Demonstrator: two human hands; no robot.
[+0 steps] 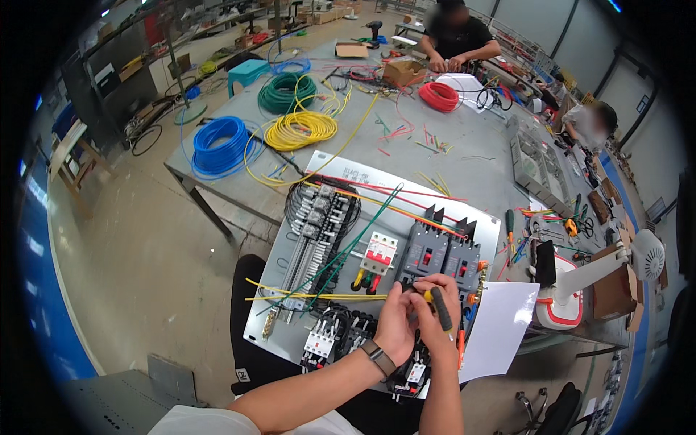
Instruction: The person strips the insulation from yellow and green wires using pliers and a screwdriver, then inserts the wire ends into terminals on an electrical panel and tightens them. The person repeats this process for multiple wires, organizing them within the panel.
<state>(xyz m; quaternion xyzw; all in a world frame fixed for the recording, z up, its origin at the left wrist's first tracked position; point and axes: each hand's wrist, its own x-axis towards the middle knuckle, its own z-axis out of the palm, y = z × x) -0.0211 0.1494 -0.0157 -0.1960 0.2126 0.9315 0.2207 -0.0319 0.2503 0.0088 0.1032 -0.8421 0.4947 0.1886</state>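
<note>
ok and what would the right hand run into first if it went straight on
Most likely the black breakers just beyond the right hand, though its fingers may already touch them; depth is unclear.

The premises present as an electrical assembly workshop. Evidence: a grey workbench (486, 141) carrying blue (205, 145), green (274, 98), yellow (319, 132) and red wire coils (438, 106); a mounting plate (326, 164) fitted with circuit breakers (419, 248); a power drill (374, 30); a co-worker (467, 36) at the far side; bare hard flooring (159, 254).
</note>
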